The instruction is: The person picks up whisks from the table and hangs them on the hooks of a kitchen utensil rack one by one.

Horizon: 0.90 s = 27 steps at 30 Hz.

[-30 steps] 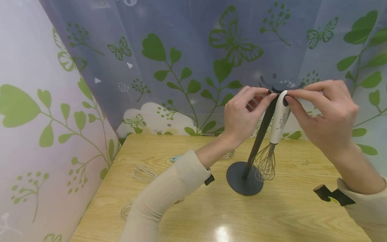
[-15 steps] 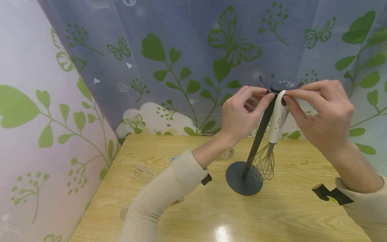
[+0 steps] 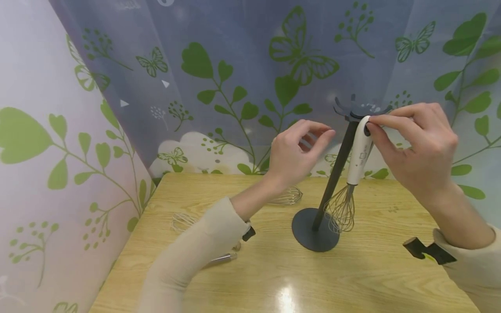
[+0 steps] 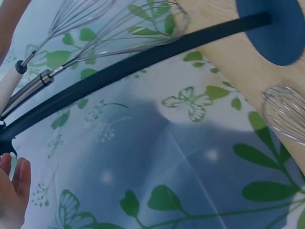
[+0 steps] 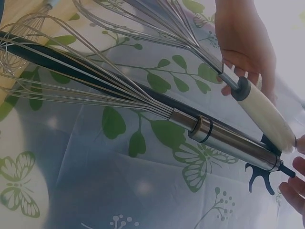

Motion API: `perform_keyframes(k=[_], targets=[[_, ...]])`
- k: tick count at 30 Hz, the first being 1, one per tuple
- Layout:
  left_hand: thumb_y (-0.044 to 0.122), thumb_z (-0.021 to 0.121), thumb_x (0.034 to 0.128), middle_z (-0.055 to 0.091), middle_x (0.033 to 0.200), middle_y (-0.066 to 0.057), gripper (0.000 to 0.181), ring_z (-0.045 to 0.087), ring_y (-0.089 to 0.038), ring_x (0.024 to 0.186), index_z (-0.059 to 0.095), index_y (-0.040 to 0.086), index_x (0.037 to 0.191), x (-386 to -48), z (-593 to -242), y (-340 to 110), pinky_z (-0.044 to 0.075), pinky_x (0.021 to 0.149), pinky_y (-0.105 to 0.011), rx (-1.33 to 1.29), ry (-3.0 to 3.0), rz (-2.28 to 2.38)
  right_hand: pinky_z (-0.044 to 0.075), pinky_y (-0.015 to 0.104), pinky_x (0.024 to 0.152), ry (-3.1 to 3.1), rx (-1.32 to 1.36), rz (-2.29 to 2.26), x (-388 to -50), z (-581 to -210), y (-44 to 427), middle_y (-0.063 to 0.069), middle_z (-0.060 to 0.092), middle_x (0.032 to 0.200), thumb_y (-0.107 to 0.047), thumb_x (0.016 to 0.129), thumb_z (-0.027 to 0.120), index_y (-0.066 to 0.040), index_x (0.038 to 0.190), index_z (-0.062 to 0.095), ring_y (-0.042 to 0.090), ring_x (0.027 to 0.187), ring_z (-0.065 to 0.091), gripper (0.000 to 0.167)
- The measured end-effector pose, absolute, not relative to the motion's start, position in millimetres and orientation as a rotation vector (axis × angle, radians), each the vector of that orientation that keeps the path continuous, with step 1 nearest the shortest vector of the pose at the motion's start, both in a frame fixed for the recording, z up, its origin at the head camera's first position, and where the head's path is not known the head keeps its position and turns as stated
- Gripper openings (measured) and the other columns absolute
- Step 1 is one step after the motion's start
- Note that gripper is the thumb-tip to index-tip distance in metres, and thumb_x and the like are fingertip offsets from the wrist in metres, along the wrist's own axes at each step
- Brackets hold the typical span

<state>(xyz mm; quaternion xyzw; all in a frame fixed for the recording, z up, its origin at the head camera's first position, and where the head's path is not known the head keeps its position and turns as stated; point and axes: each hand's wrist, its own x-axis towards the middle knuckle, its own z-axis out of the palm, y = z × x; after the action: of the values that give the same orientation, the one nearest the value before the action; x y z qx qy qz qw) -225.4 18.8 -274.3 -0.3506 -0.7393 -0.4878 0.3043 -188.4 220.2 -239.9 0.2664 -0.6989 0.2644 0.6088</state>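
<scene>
A dark metal stand (image 3: 337,174) with curved hooks on top rises from a round base (image 3: 307,230). Against its hooks hangs a whisk with a white handle (image 3: 358,163), wires downward. My right hand (image 3: 420,150) pinches the top end of that handle between thumb and forefinger. A second whisk with a steel handle (image 5: 233,145) hangs beside it in the right wrist view; in the head view the white one hides most of it. My left hand (image 3: 295,150) is left of the pole, apart from it, fingers loosely bent around nothing.
On the wooden table (image 3: 372,278) lie more whisks: a wire head (image 3: 288,196) behind my left wrist, another wire head (image 3: 183,221) farther left, and a steel handle (image 3: 224,259) partly under my left sleeve. A patterned curtain (image 3: 242,78) stands close behind.
My left hand has let go at the stand's top and drawn back left and slightly down. My right hand and the white-handled whisk stay nearly where they were.
</scene>
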Motion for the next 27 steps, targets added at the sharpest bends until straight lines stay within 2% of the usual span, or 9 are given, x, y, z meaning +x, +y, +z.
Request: perform_keyframes(k=[5,12,17,20,24,27], targets=[[0.024,0.073,0.1004,0.079,0.098,-0.003,0.015,0.072,-0.011,0.075,0.079,0.011,0.106,-224,-283,6,0.054,0.069,-0.010,-0.920,-2.033,-1.250,0.038,0.022,0.088,-1.617,0.608,0.603,-189,-240,220,0.030,0.066,0.080,0.010,0.075,0.085,0.007,0.087,0.079,0.052,0.073,0.051,0.014],[0.025,0.073,0.1008,0.080,0.100,-0.001,0.014,0.073,-0.012,0.079,0.079,0.014,0.106,-224,-297,-10,0.052,0.068,-0.011,-0.963,-2.146,-1.143,0.041,0.025,0.088,-1.618,0.607,0.598,-190,-241,221,0.030,0.066,0.080,0.009,0.076,0.085,0.006,0.087,0.079,0.052,0.074,0.051,0.013],[0.026,0.073,0.1001,0.080,0.097,0.000,0.014,0.074,-0.014,0.081,0.079,0.013,0.104,-222,-307,-21,0.056,0.067,-0.020,-0.999,-2.195,-1.060,0.043,0.030,0.086,-1.622,0.604,0.594,-188,-241,220,0.031,0.066,0.081,0.006,0.078,0.084,0.007,0.087,0.079,0.052,0.075,0.052,0.010],[0.025,0.074,0.0996,0.080,0.096,-0.002,0.015,0.074,-0.014,0.081,0.079,0.012,0.104,-221,-312,-26,0.058,0.069,-0.022,-1.022,-2.217,-1.032,0.041,0.029,0.086,-1.626,0.609,0.598,-186,-239,218,0.031,0.065,0.081,-0.003,0.087,0.081,0.008,0.087,0.078,0.052,0.076,0.051,0.012],[0.024,0.074,0.0993,0.080,0.097,-0.002,0.015,0.073,-0.012,0.083,0.078,0.010,0.105,-218,-318,-33,0.059,0.074,-0.019,-1.046,-2.247,-1.036,0.040,0.026,0.087,-1.618,0.607,0.603,-185,-239,218,0.031,0.065,0.081,-0.001,0.085,0.082,0.008,0.086,0.078,0.053,0.076,0.051,0.010],[0.025,0.074,0.0993,0.079,0.098,-0.002,0.017,0.073,-0.012,0.085,0.078,0.011,0.106,-215,-321,-39,0.060,0.075,-0.021,-1.045,-2.274,-1.027,0.038,0.021,0.088,-1.610,0.608,0.610,-187,-240,219,0.031,0.065,0.080,0.007,0.078,0.084,0.007,0.086,0.078,0.052,0.075,0.051,0.010]])
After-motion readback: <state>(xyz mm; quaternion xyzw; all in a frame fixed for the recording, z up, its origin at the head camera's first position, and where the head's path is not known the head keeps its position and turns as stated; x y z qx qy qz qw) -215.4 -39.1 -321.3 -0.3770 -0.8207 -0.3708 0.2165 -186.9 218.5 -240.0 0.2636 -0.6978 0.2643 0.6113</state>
